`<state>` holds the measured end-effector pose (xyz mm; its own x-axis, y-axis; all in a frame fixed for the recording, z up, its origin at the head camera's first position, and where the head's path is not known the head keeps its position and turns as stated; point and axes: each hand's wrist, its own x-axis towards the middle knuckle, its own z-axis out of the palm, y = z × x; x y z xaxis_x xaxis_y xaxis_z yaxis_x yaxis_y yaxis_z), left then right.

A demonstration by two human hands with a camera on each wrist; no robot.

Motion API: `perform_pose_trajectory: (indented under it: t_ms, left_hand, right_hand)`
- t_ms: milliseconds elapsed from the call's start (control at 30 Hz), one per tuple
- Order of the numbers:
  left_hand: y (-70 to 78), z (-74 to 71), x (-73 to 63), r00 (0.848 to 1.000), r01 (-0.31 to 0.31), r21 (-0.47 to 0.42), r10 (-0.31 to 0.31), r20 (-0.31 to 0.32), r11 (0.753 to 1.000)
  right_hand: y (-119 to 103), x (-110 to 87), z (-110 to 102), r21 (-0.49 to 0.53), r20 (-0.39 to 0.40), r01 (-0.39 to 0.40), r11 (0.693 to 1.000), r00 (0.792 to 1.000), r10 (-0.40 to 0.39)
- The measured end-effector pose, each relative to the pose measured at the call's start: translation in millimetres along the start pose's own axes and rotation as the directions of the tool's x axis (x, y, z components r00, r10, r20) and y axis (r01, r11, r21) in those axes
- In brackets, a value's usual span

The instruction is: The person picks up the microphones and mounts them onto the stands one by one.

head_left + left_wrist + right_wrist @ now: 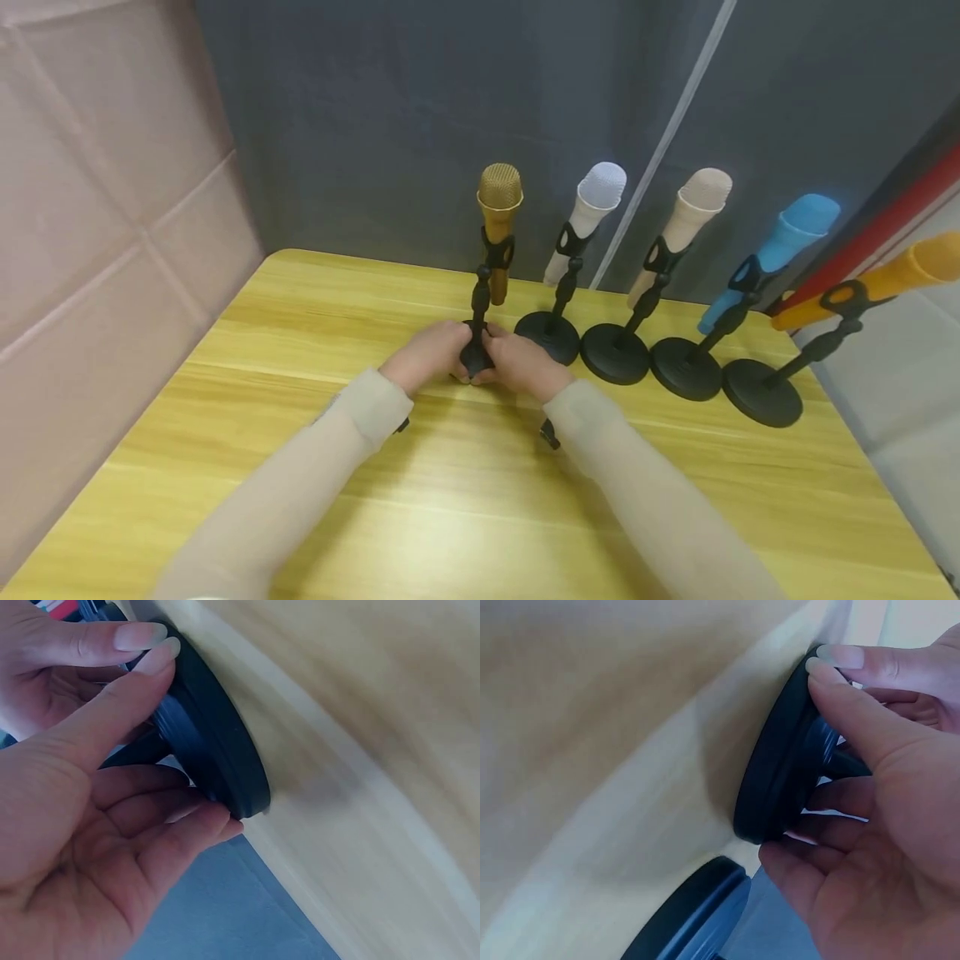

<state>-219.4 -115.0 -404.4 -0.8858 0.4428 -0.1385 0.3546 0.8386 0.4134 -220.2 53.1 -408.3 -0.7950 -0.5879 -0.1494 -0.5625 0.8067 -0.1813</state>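
A gold microphone (pixel 499 200) sits tilted in the clip of a black microphone stand (pixel 480 304) near the table's back edge. My left hand (pixel 435 354) grips the left side of the stand's round base (pixel 214 735), thumb at the near rim and fingers curled toward the far rim. From the other side my right hand (pixel 522 360) grips the same base (pixel 780 761) in a like way. The two thumbs meet at the near rim in both wrist views. Just right of my right hand stands the white microphone (pixel 592 208) on its own black stand (pixel 551 333).
Rightward in a row stand a beige microphone (pixel 686 212), a blue microphone (pixel 787 237) and an orange microphone (pixel 885 275), each on a black stand. A grey partition (pixel 412 125) rises behind the wooden table (pixel 262 358). A pale panelled wall (pixel 97 208) lies at the left.
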Motion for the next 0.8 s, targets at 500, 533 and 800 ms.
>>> perform_pose_trajectory:
  t_ms: [500,533,800]
  left_hand:
    - [-4.3,-10.4,24.1,1.0,-0.01,0.04,0.009,0.005,0.999]
    - [-4.7,-10.4,24.8,1.0,-0.01,0.04,0.01,0.002,0.999]
    - [-5.6,-5.8,21.5,1.0,0.02,0.093,-0.02,-0.006,0.995]
  right_hand:
    - [19.2,23.4,-8.7,0.037,0.076,-0.044,0.998,0.996,0.041]
    - [19.6,24.2,-8.9,0.037,0.075,-0.044,0.998,0.996,0.041]
    - [18.3,18.4,-3.7,0.023,0.055,-0.074,0.997,0.996,0.072]
